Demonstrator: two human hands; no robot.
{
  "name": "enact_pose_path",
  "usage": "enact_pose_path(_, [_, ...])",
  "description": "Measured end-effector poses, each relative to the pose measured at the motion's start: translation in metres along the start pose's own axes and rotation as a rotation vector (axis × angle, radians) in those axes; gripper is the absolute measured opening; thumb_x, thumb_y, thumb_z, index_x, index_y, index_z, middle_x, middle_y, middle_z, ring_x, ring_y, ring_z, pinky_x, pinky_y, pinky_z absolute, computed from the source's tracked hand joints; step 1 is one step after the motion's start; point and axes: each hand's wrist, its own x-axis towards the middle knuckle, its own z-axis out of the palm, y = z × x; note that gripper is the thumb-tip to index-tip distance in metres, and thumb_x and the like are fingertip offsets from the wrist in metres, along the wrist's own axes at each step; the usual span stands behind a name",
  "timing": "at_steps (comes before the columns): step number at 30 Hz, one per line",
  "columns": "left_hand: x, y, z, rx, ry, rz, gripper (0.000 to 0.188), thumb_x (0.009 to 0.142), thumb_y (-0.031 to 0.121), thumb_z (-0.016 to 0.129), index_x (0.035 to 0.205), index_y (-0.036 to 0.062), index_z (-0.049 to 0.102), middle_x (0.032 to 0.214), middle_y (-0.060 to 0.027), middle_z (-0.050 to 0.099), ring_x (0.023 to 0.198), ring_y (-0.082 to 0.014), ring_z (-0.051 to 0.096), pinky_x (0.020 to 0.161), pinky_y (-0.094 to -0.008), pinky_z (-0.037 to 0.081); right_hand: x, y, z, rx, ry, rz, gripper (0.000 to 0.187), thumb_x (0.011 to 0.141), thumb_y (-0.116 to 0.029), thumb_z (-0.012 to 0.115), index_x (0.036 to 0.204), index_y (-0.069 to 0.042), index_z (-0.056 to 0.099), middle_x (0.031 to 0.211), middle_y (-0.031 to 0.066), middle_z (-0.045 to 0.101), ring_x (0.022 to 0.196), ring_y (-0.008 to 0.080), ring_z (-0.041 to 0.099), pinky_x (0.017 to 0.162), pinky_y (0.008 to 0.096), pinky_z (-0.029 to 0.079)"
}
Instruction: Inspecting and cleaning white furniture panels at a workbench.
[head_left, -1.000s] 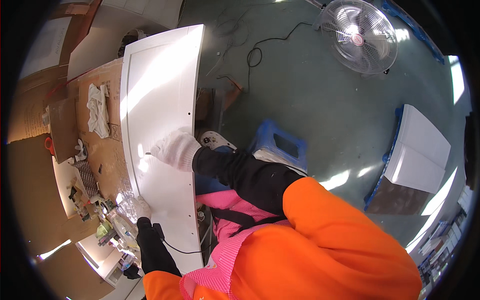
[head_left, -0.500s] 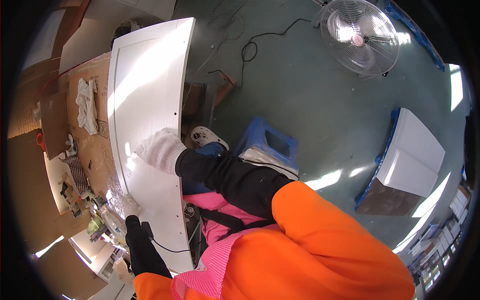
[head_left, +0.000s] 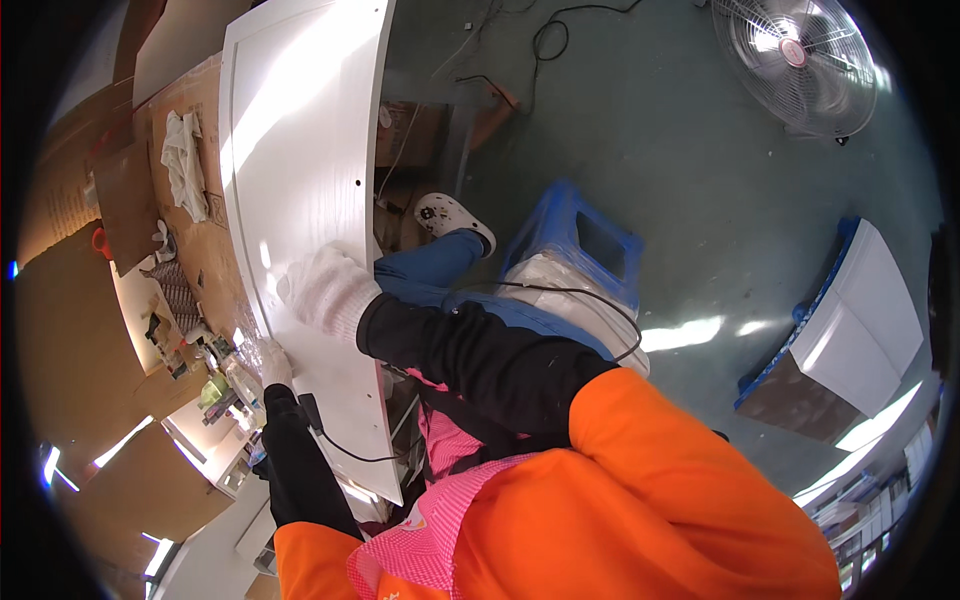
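Observation:
A long white panel (head_left: 305, 150) with a raised border and small dark holes along its right edge lies lengthwise in front of me. My right hand (head_left: 328, 290), in a white knit glove, rests on its face near the middle. The fingers are bent and pressed together; anything beneath them is hidden. At the panel's left edge, closer to me, is my left hand (head_left: 270, 362), also in a pale glove. It is small and partly lost in glare, so its fingers cannot be read. A dark cable (head_left: 365, 458) runs from beside my left wrist across the panel's near end.
Cardboard (head_left: 215, 240) covers the bench under the panel, with a white cloth (head_left: 184, 165) on it. Bottles and small tools (head_left: 225, 385) crowd the left side. A blue plastic stool (head_left: 625, 260) stands right of my leg. Farther off are a floor fan (head_left: 795, 60) and white boards (head_left: 865, 320).
My right hand has slid along the panel toward its near end. The view has shifted, and my leg and shoe now show farther out from the panel. My left hand stays at the left edge.

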Motion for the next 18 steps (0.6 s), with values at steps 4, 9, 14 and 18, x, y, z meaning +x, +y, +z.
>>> enact_pose_path(4, [-0.015, -0.005, -0.040, 0.125, 0.076, 0.067, 0.067, 0.110, 0.043, 0.031, 0.161, -0.0008, 0.025, 0.143, -0.0310, 0.055, 0.129, -0.0416, 0.056, 0.109, -0.0414, 0.041, 0.001, -0.014, -0.004, 0.085, 0.064, -0.110, 0.023, 0.087, -0.020, 0.065, 0.106, -0.008, 0.069, 0.091, 0.0075, 0.069, 0.085, 0.0258, 0.070, 0.063, 0.0447, 0.053])
enact_pose_path(9, [-0.025, 0.015, -0.050, 0.047, 0.034, -0.104, 0.067, 0.108, 0.043, 0.034, 0.161, 0.0041, 0.028, 0.140, -0.0314, 0.058, 0.126, -0.0414, 0.059, 0.105, -0.0415, 0.045, 0.007, -0.011, -0.006, 0.208, 0.066, -0.122, 0.018, 0.087, -0.020, 0.066, 0.100, -0.008, 0.071, 0.090, 0.0048, 0.070, 0.084, 0.0234, 0.070, 0.064, 0.0440, 0.053])
enact_pose_path(14, [-0.021, 0.013, -0.062, -0.350, -0.037, -0.337, 0.067, 0.103, 0.061, 0.039, 0.161, 0.0280, 0.031, 0.121, -0.0125, 0.056, 0.097, -0.0263, 0.056, 0.078, -0.0497, 0.050, 0.011, -0.014, -0.012, 0.203, 0.008, -0.175, 0.018, 0.087, -0.020, 0.066, 0.099, -0.008, 0.072, 0.089, 0.0057, 0.072, 0.084, 0.0235, 0.071, 0.063, 0.0434, 0.053])
enact_pose_path(18, [-0.018, 0.011, -0.055, -0.392, 0.025, -0.217, 0.072, 0.101, 0.068, 0.039, 0.159, 0.0276, 0.033, 0.131, -0.0139, 0.052, 0.109, -0.0272, 0.054, 0.085, -0.0536, 0.050, 0.005, -0.014, -0.009, 0.141, 0.063, -0.195, 0.018, 0.087, -0.019, 0.066, 0.099, -0.007, 0.072, 0.091, 0.0066, 0.071, 0.085, 0.0246, 0.071, 0.063, 0.0431, 0.054])
